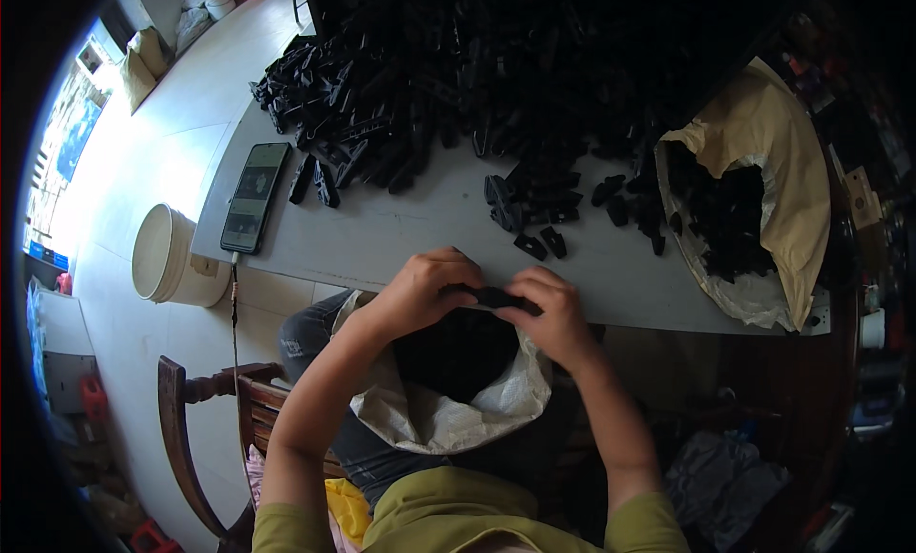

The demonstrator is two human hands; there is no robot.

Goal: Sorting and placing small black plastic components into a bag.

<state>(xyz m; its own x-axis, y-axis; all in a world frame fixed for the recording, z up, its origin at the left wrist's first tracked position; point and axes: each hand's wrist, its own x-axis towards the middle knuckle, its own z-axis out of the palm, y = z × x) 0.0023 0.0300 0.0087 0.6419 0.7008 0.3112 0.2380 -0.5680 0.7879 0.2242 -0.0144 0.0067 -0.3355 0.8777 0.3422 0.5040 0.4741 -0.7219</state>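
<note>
Between my two hands, at the table's near edge, is a slim black plastic part [491, 296]. My left hand [429, 284] is closed on its left end, and my right hand [551, 310] grips the right end. Below them, an open white woven sack [448, 427] rests on my lap with dark contents inside. A large pile of black plastic parts [382, 114] covers the far side of the grey table [382, 233]. Several smaller black pieces [530, 246] lie loose just beyond my right hand.
At the table's left edge lies a phone [255, 198] with a cable [235, 314] hanging down. A torn tan paper sack [797, 190] holding black pieces stands at the right. A white bucket [164, 257] and a wooden chair [181, 429] are on the left.
</note>
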